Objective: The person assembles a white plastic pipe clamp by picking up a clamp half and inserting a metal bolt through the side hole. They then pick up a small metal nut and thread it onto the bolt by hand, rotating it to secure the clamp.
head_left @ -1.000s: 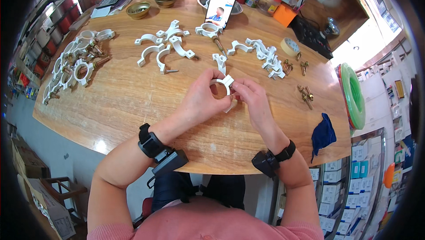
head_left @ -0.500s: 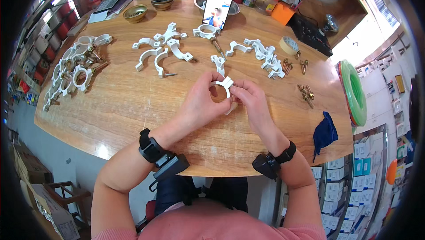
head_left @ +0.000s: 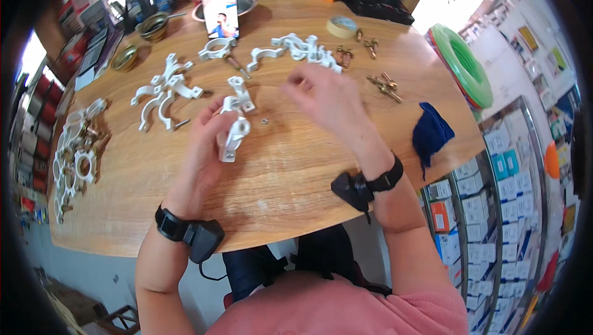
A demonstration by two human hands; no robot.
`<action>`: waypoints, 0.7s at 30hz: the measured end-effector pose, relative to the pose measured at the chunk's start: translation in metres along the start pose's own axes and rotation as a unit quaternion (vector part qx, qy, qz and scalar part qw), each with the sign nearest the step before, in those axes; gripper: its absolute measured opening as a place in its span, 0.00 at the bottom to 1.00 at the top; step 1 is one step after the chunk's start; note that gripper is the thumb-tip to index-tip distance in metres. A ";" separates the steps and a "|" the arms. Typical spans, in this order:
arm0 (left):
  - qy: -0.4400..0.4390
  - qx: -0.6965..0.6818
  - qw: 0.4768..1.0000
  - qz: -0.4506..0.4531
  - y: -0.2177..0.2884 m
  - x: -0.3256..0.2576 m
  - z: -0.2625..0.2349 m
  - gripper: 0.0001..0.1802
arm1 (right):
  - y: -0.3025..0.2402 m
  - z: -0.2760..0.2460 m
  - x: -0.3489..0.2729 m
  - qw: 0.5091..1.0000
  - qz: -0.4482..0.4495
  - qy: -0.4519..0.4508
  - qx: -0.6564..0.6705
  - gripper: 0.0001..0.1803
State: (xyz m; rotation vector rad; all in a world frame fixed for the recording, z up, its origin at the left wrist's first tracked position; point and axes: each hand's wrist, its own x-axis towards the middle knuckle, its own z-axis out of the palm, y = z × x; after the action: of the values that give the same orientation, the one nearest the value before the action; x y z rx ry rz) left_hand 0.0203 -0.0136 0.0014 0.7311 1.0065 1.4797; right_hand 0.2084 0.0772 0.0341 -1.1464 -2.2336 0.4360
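Observation:
My left hand (head_left: 209, 134) is closed around a white plastic pipe clamp (head_left: 236, 130), its half rings folded together and tilted above the table. Just beyond it a loose white clamp half (head_left: 241, 93) lies on the wood, with a small metal nut (head_left: 265, 121) to its right. My right hand (head_left: 327, 97) hovers apart from the left, nearest a row of white clamp halves (head_left: 302, 48). Motion smears its bent fingers, so whether anything is in them cannot be seen.
More clamp halves (head_left: 167, 97) lie at left centre, with joined clamps (head_left: 84, 165) farther left. Brass-coloured bolts (head_left: 386, 87), a tape roll (head_left: 341, 27) and a blue cloth (head_left: 431, 132) lie on the right. A phone (head_left: 220, 14) stands at the back near bowls (head_left: 153, 26).
My hands have parted: the left keeps the clamp and now holds it tilted, while the right has let go of it and moved away to the right. The view has shifted too.

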 end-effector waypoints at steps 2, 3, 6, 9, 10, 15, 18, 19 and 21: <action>-0.003 -0.045 0.998 -0.036 0.001 -0.001 0.000 0.20 | 0.023 -0.029 0.011 0.994 0.050 0.079 -0.062 0.12; 0.015 -0.032 0.998 -0.046 0.002 -0.001 -0.002 0.20 | 0.036 -0.042 0.016 0.989 0.068 0.121 -0.058 0.12; -0.069 -0.166 0.979 -0.096 0.001 0.002 -0.006 0.25 | 0.081 -0.084 0.013 0.955 0.238 0.051 -0.170 0.13; -0.047 -0.195 0.974 -0.101 -0.002 0.005 -0.009 0.24 | 0.121 -0.102 -0.002 0.918 0.317 -0.011 -0.236 0.15; -0.059 -0.215 0.968 -0.113 -0.003 0.006 -0.010 0.24 | 0.131 -0.103 -0.006 0.901 0.353 -0.034 -0.250 0.15; -0.131 -0.180 0.965 -0.142 -0.001 -0.002 -0.009 0.21 | 0.145 -0.088 -0.014 0.890 0.362 -0.065 -0.269 0.15; -0.137 -0.152 0.967 -0.151 0.000 -0.010 -0.006 0.18 | 0.135 -0.080 -0.015 0.891 0.347 -0.069 -0.284 0.15; -0.140 -0.137 0.968 -0.155 0.000 -0.011 -0.005 0.17 | 0.130 -0.078 -0.016 0.896 0.338 -0.063 -0.282 0.15; -0.146 -0.114 0.973 -0.141 0.002 -0.012 -0.005 0.18 | 0.119 -0.074 -0.016 0.902 0.316 -0.078 -0.283 0.14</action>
State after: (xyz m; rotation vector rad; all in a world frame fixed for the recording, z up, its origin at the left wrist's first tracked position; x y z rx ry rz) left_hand 0.0169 -0.0266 0.0023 0.5915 0.6712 1.1762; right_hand 0.3372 0.1343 0.0233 -2.2348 -2.1326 0.1129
